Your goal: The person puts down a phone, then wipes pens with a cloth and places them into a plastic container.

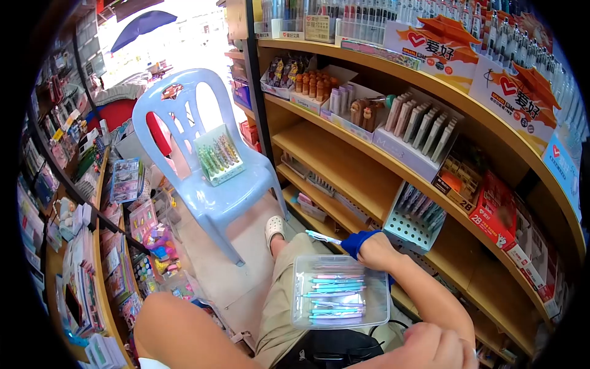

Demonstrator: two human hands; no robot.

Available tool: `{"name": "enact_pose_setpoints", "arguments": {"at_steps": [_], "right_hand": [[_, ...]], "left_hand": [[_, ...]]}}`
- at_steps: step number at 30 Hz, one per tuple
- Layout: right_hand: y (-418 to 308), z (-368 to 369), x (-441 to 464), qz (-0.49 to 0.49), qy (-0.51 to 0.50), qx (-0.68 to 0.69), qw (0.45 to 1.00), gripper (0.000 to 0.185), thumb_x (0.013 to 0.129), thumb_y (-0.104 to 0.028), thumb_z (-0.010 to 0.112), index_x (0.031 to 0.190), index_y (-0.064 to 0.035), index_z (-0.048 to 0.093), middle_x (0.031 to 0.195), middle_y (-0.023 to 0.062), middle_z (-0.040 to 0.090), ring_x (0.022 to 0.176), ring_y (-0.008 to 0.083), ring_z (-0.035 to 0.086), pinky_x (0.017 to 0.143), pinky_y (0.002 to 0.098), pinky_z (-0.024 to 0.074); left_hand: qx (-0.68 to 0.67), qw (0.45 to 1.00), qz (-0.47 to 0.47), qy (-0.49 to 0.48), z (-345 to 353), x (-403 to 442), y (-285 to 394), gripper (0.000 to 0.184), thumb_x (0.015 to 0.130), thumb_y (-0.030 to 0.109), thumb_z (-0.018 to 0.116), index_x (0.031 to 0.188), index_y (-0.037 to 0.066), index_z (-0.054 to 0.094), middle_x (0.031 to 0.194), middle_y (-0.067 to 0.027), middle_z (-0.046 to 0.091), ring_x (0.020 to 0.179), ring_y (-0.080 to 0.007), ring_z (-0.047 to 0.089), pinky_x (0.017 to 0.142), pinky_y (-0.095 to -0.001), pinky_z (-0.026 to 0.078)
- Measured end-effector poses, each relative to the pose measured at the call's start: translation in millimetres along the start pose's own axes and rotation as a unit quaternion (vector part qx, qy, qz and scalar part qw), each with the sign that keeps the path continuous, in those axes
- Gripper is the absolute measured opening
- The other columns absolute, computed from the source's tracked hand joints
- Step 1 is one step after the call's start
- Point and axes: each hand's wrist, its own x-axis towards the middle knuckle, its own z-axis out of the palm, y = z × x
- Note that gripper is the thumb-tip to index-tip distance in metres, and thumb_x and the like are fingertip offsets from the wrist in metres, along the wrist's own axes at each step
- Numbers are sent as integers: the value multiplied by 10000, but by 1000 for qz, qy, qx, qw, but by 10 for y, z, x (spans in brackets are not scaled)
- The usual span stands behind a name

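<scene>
My right hand (375,250) is closed around a bunched blue cloth (359,242), with a light blue and white pen (323,237) sticking out from it to the left. Just below that hand, a clear plastic box (297,304) on my lap holds several pens (338,298) in pale blue, white and lilac, lying in a stack. Close to my right forearm, at the bottom edge, is my left hand (437,347) with its fingers curled. Whatever may be inside those fingers is hidden.
To the right, wooden shelves (344,154) carry pen displays, a perforated blue bin (410,232) of pens and red boxes (493,203). A blue plastic chair (206,197) ahead bears a tray of pens (219,155). Crowded stationery racks (98,258) line the left.
</scene>
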Motion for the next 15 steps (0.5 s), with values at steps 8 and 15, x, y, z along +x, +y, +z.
{"name": "enact_pose_setpoints", "arguments": {"at_steps": [8,15], "right_hand": [[-57,-48,16,-2,15,27,1000,125,675,-91,501,767,-134,575,654,110,545,631,309,545,503,404,409],[-82,-40,9,-11,34,23,999,124,676,-81,500,752,-134,581,658,104,555,619,300,552,514,406,415]], "left_hand": [[131,976,45,-169,-137,19,-19,184,684,172,516,751,4,547,620,-38,489,547,-144,433,519,-238,317],[121,979,61,-153,-119,195,-33,235,700,211,501,777,3,577,677,-76,554,589,-181,489,564,-274,339]]}}
